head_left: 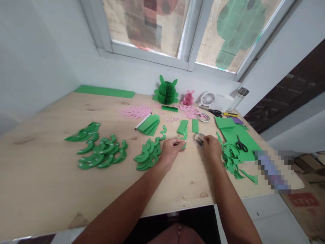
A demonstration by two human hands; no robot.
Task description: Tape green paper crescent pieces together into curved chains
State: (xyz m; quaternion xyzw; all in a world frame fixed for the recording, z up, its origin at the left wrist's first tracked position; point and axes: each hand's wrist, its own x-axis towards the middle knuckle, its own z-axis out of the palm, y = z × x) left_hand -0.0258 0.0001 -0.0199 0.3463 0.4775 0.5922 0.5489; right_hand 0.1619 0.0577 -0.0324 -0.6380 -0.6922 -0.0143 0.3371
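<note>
My left hand [173,149] pinches a small curved green paper piece [184,135] between thumb and fingertips, just above the table. A short way right, my right hand [212,146] has its fingers closed at the edge of a tape roll [196,143], which lies flat. Folded green paper strips [182,126] lie just beyond my hands. Left of my left hand is a pile of curved green paper cutouts [146,154], and a larger pile [104,152] with pale marks lies farther left.
Green scraps [231,159] and scissors [241,145] rest on green sheets at right. Pink cutouts [137,112], a second tape roll [203,117] and more scissors [215,112] lie farther back. Green [166,92] and pink paper figures [188,98], a fan [207,99] and a bottle [238,99] stand by the wall.
</note>
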